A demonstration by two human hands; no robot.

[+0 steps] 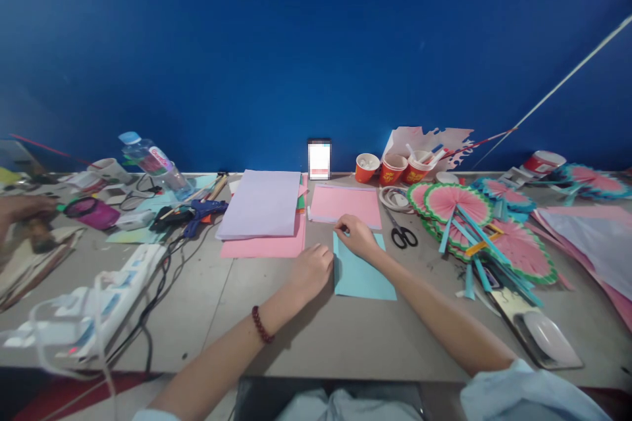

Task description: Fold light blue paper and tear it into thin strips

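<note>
A light blue sheet of paper (363, 276) lies on the grey table in front of me. My right hand (356, 235) reaches over it, thumb and fingers pinched together at its upper left corner. Beside the sheet's left edge rests my left hand (310, 270), its fingers curled in; what they hold, if anything, is hidden. Just beyond my right hand is a pink sheet (345, 204). To the left sits a stack of lilac paper (264, 204) on pink paper (261, 248). Black-handled scissors (403, 237) lie right of my right hand.
Pink-and-green paper fans (457, 204) and a mouse (546, 335) are at right. Red paper cups (394, 170) and a lit phone (319, 161) stand by the blue wall. A power strip (113, 306), glue gun (202, 214), bottle (157, 163) and another person's hand (24, 210) are left.
</note>
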